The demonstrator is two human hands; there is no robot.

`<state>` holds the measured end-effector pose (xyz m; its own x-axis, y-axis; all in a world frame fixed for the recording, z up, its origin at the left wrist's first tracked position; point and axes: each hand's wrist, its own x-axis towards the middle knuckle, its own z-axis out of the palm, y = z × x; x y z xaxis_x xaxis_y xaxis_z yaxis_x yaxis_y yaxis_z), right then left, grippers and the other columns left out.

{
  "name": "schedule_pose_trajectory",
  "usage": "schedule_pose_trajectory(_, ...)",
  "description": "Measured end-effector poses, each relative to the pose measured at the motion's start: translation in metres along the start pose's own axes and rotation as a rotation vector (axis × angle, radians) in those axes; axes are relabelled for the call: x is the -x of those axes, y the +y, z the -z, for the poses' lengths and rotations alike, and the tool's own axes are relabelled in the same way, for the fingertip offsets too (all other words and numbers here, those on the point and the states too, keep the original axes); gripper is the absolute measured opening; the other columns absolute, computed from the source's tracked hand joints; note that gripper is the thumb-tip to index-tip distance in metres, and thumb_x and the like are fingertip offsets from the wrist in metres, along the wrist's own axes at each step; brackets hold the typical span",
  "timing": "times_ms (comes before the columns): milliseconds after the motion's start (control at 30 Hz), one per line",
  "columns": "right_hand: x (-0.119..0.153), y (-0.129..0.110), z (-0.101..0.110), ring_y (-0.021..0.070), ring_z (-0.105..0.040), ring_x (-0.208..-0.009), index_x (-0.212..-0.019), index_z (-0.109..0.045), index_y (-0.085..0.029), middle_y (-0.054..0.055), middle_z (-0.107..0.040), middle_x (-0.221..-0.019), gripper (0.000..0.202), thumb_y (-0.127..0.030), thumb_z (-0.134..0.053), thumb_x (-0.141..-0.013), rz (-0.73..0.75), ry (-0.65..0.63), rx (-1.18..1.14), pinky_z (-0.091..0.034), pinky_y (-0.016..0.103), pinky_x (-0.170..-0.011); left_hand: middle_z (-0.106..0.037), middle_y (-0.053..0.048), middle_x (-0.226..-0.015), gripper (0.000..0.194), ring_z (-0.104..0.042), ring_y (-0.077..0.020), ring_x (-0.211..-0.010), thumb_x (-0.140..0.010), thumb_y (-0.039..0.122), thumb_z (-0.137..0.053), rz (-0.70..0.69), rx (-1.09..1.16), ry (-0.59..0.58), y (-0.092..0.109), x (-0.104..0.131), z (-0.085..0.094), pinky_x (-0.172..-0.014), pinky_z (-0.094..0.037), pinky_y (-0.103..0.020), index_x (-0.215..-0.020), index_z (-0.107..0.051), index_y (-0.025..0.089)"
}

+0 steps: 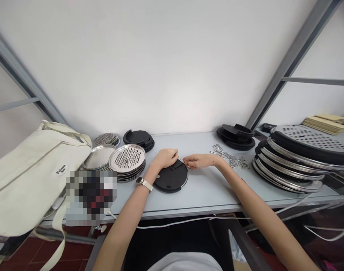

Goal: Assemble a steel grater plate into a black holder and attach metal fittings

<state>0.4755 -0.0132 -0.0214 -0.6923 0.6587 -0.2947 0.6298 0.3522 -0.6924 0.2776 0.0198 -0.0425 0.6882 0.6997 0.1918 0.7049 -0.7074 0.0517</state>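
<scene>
A black round disc [172,180] lies on the grey table in front of me, with a raised rectangular part near its far edge. My left hand [166,157], a watch on its wrist, is closed over the disc's far left edge and holds it. At the disc's far right edge my right hand [194,161] pinches a small thin metal wire piece [181,160], most of it hidden by the fingers. To the right lies a loose heap of silver wire clips [229,156]. Round metal grater plates [129,158] are stacked left of the disc.
Black round holders [138,138] and more black parts [235,136] stand at the back. A tall stack of metal-rimmed graters [296,158] is at right, near yellowish boards [325,123]. A cream bag [33,169] lies at left. A white cable [174,225] runs along the front edge.
</scene>
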Motion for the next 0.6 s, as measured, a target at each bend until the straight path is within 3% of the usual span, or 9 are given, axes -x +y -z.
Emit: schedule_pose_trajectory(600,-0.0019,0.0041,0.0001,0.0106,-0.041,-0.059,-0.065,-0.04,-0.019,-0.003,-0.046,-0.062,0.021,-0.028,-0.038,-0.083,-0.014,-0.003,0.029,-0.036,0.026,-0.062,-0.064,-0.007,-0.082,0.022,-0.059,-0.019,-0.075,-0.089,0.027,-0.036,0.025,0.019,-0.022,0.0017,-0.0002,0.0021,-0.07,-0.039,-0.028,-0.084,-0.055,0.018)
